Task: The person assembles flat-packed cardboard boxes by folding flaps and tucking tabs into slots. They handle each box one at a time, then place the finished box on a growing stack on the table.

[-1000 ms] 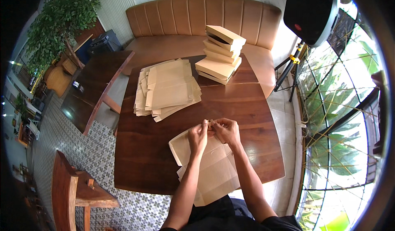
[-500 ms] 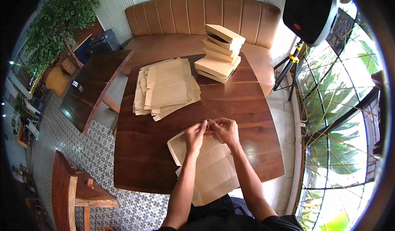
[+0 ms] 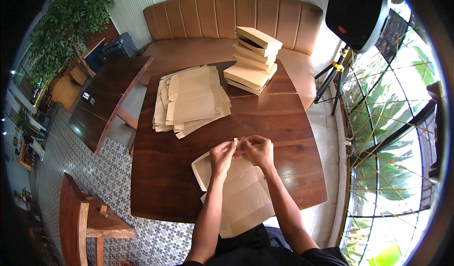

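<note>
Brown cardboard (image 3: 248, 199), creased, left hand (image 3: 222, 156) and right hand (image 3: 261, 151) pinching its edge (image 3: 239, 142)

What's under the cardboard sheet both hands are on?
The wooden table shows around the cardboard sheet, whose near end runs past the table edge. Anything directly underneath is covered; the left hand and right hand hide part of the sheet's far end.

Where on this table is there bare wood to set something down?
Two patches of table: right of the right hand, nearer than the boxes; and left of the partly folded carton, nearer than the flat cardboard stack. Crowded: far side, with both piles; near centre, with carton, left hand and forearms.
</note>
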Available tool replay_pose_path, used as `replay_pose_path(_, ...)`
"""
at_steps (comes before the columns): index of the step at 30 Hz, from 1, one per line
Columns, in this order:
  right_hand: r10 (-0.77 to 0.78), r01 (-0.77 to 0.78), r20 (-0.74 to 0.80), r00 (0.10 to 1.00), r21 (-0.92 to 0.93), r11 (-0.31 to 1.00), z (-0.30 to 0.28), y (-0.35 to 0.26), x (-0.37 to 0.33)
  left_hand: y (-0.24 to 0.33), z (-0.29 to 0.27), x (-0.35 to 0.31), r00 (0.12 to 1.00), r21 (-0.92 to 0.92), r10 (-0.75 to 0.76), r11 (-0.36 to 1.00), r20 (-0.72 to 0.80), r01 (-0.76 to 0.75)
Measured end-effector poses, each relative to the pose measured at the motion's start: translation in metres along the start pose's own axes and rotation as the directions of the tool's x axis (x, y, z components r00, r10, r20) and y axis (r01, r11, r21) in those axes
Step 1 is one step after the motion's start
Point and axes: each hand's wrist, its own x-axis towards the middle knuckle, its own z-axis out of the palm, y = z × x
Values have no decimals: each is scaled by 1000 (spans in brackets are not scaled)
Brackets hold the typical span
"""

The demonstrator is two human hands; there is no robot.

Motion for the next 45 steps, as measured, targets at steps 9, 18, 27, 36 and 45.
replay_pose_path(9, 80, -80, 28, 996, -8, 997, 4, -3, -1, -18, -4, -2, 997, -41, 73, 996, -17, -74)
replay_pose_path(18, 64, -68, 32, 997, 123, 990, 9, 1, -5, -21, -3, -3, 987, -21, 159, 987, -14, -159)
replay_pose_path(27, 94, -130, 155, 983, 239, 962, 13, 14, 1, -14, -2, -5, 994, -42, 108, 993, -31, -109)
replay_pose_path(36, 105, -169, 219, 970, 300, 939, 10, 13, 0, -13, -3, -3, 995, -35, 93, 995, -24, -94)
replay_pose_path(45, -1, -8, 106, 994, 81, 997, 16, 20, 2, -8, -1, -7, 997, 9, 76, 997, -33, -76)
